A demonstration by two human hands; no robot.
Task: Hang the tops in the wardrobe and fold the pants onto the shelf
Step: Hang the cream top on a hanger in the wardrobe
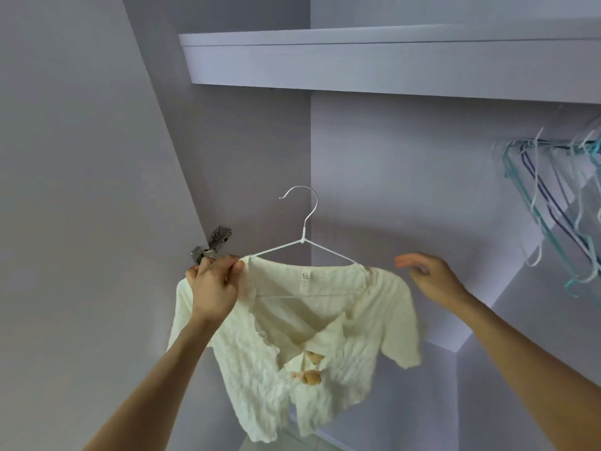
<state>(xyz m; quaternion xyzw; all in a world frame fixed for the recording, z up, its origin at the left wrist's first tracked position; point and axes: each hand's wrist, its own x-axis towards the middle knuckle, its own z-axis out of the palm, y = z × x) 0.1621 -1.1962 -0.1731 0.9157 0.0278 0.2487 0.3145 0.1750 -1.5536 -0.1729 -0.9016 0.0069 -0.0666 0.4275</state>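
Observation:
A cream short-sleeved crinkled top with tan buttons hangs on a thin white wire hanger, held up in front of the open wardrobe. My left hand pinches the top's left shoulder and the hanger's end together. Just off the right shoulder, my right hand hovers with relaxed, straight fingers and holds nothing. The hanger's hook is free in the air, below the shelf. No pants are in view.
A pale lilac wardrobe shelf runs overhead. Several empty teal, white and dark hangers hang bunched at the far right under it. The wardrobe door stands open at left with a metal hinge just behind my left hand.

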